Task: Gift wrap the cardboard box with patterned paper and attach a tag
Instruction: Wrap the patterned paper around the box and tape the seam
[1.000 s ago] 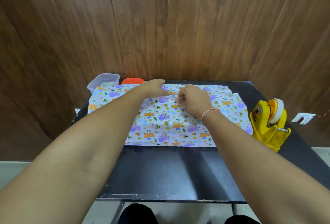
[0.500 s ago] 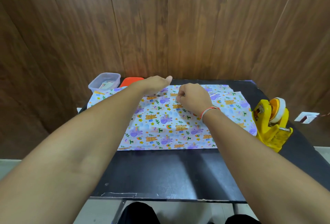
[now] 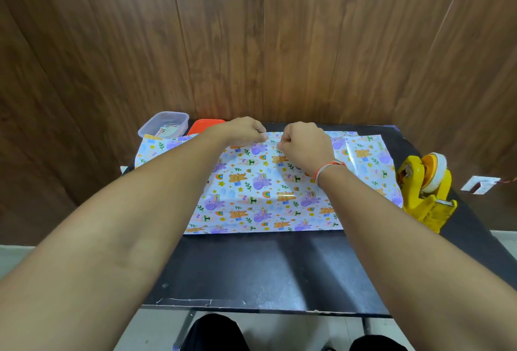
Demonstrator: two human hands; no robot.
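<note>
Patterned wrapping paper (image 3: 260, 194), white with purple and orange cartoon animals, lies flat on the black table (image 3: 268, 269). My left hand (image 3: 246, 131) has its fingers curled and pinches the paper's far edge near the middle. My right hand (image 3: 303, 142), a thread band on its wrist, is closed in a fist just to the right and pinches the same far edge. A second strip of the paper (image 3: 369, 163) overlaps at the right. No cardboard box and no tag can be made out.
A yellow tape dispenser (image 3: 425, 191) stands at the table's right edge. A clear plastic tub (image 3: 163, 124) with small items and an orange lid (image 3: 205, 124) sit at the back left. A wooden wall rises directly behind the table.
Both hands have slid to the paper's far edge. The left hand's fingers, stretched flat before, have curled into a pinch. The sheet has shifted slightly.
</note>
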